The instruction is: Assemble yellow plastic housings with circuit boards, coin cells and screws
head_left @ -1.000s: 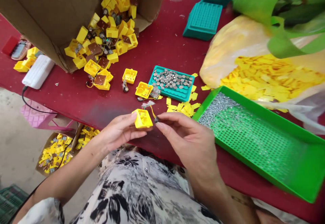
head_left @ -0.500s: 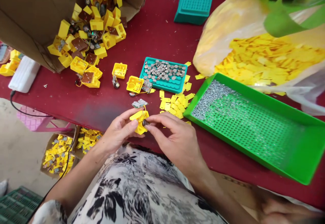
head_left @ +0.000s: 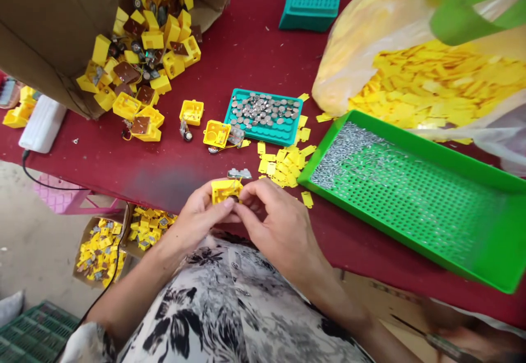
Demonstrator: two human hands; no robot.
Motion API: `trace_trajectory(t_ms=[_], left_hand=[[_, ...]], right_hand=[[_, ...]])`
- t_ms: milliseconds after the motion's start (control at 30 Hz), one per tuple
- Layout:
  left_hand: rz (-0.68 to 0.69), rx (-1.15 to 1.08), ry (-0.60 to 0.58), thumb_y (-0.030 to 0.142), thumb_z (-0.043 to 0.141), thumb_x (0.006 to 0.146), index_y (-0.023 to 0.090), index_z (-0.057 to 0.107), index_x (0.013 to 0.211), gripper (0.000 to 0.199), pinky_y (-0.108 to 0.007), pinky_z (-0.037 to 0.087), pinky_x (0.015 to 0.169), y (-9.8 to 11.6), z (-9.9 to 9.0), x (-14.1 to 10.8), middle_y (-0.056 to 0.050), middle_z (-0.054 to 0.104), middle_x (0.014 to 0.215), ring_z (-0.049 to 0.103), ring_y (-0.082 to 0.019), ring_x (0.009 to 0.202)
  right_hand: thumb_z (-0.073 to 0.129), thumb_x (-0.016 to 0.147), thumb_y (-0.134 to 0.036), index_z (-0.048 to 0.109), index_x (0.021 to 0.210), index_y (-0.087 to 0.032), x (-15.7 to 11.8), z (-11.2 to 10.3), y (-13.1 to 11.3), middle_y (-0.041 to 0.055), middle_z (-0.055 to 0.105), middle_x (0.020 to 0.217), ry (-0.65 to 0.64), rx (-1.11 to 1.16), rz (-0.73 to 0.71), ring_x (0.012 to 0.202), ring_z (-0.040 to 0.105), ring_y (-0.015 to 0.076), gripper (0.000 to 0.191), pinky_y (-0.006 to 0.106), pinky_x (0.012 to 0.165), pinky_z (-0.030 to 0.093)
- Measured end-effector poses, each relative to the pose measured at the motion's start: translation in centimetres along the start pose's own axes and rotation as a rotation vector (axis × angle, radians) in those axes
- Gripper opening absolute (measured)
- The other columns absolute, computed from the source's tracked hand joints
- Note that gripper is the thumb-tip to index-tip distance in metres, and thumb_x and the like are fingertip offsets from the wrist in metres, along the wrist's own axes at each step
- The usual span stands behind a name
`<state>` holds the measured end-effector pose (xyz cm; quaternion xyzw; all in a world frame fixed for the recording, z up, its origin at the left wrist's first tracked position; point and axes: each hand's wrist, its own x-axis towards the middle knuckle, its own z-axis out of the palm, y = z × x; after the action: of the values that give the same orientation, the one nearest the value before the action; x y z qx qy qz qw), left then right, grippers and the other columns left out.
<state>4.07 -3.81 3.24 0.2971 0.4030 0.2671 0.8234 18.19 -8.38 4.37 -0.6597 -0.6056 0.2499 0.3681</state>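
Both my hands meet over the table's front edge. My left hand (head_left: 198, 216) grips a small square yellow plastic housing (head_left: 224, 191), and my right hand (head_left: 276, 221) presses its fingertips against the housing's lower right side. Just above it, a small circuit board (head_left: 239, 174) sits on a thin wire. The small dark round part on that wire is hidden behind my fingers. Nearest above the hands lie an open yellow housing (head_left: 216, 134) with a wired part beside it and a teal tray of metal discs (head_left: 263, 139).
A tipped cardboard box (head_left: 45, 23) spills yellow housings onto the red table cover (head_left: 250, 39). Loose yellow tags (head_left: 285, 165) lie near a green perforated tray (head_left: 431, 145) of small metal pins. A plastic bag (head_left: 435, 83) holds more tags. Another person's hand (head_left: 472, 341) holds a thin tool.
My hands have closed together, and the housing has turned from tilted to nearly level. The dark round part has gone from sight behind my fingers. The view has shifted slightly.
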Motion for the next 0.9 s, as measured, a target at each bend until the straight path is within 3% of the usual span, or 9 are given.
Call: trace_trajectory(t_ms=[100, 167, 333, 567, 633, 800, 900], left_hand=[[-0.021, 0.023, 0.050, 0.033, 0.081, 0.072, 0.014, 0.065, 0.101, 0.037, -0.025, 0.058, 0.070, 0.0, -0.1, 0.3, -0.005, 0.071, 0.096, 0.069, -0.014, 0.078], [-0.033, 0.029, 0.043, 0.033, 0.080, 0.073, 0.014, 0.064, 0.101, 0.037, -0.022, 0.057, 0.065, 0.2, -0.2, 0.3, -0.006, 0.071, 0.096, 0.070, -0.014, 0.075], [-0.038, 0.056, 0.014, 0.031, 0.076, 0.078, 0.013, 0.060, 0.103, 0.035, -0.022, 0.059, 0.067, 0.3, 0.4, 0.0, -0.007, 0.072, 0.093, 0.073, -0.015, 0.074], [-0.003, 0.001, 0.026, 0.027, 0.075, 0.079, 0.014, 0.050, 0.113, 0.044, -0.019, 0.058, 0.063, -0.1, 1.1, -0.5, -0.002, 0.069, 0.084, 0.071, -0.012, 0.066], [-0.024, 0.008, -0.023, 0.027, 0.073, 0.082, 0.014, 0.049, 0.115, 0.043, -0.020, 0.058, 0.062, -0.1, 1.1, -0.8, -0.003, 0.070, 0.086, 0.071, -0.013, 0.066], [-0.083, 0.014, -0.169, 0.027, 0.069, 0.085, 0.018, 0.050, 0.116, 0.037, -0.022, 0.058, 0.061, 0.1, 0.9, -1.5, -0.004, 0.070, 0.090, 0.073, -0.015, 0.069], [-0.087, 0.000, -0.144, 0.026, 0.071, 0.084, 0.017, 0.053, 0.113, 0.035, -0.023, 0.058, 0.064, 0.1, 0.7, -1.7, -0.005, 0.070, 0.092, 0.073, -0.016, 0.076]], right_hand=[[0.062, 0.083, -0.014, 0.060, 0.089, -0.020, -0.4, -0.4, 0.4, -0.0001, 0.065, 0.081, -0.035, 0.173, 0.081, 0.070, 0.059, 0.0122, 0.009, 0.026, 0.064, 0.048], [0.060, 0.086, -0.017, 0.062, 0.096, -0.021, -0.7, -0.7, 0.8, 0.0009, 0.066, 0.087, 0.024, 0.243, 0.120, 0.073, 0.061, 0.0126, 0.012, 0.027, 0.067, 0.051], [0.061, 0.088, -0.021, 0.061, 0.101, -0.022, -1.4, -0.5, 1.8, 0.0026, 0.066, 0.093, 0.205, 0.234, 0.137, 0.085, 0.063, 0.0151, 0.013, 0.031, 0.076, 0.052], [0.062, 0.087, -0.027, 0.064, 0.099, -0.021, -1.3, -0.5, 2.5, 0.0039, 0.068, 0.093, 0.319, 0.245, 0.177, 0.084, 0.064, 0.0156, 0.013, 0.031, 0.076, 0.053], [0.062, 0.087, -0.035, 0.066, 0.092, -0.019, -0.6, -0.8, 2.8, 0.0039, 0.069, 0.085, 0.238, 0.340, 0.264, 0.073, 0.064, 0.0145, 0.017, 0.028, 0.066, 0.053], [0.067, 0.074, -0.065, 0.065, 0.081, -0.016, 1.9, -1.5, 3.6, 0.0002, 0.061, 0.057, -0.284, 0.895, 0.628, 0.047, 0.056, 0.0107, 0.050, 0.022, 0.044, 0.044], [0.079, 0.064, -0.060, 0.067, 0.080, -0.015, 3.0, -1.9, 3.5, -0.0007, 0.062, 0.058, -0.385, 1.032, 0.721, 0.045, 0.055, 0.0078, 0.049, 0.019, 0.044, 0.045]])
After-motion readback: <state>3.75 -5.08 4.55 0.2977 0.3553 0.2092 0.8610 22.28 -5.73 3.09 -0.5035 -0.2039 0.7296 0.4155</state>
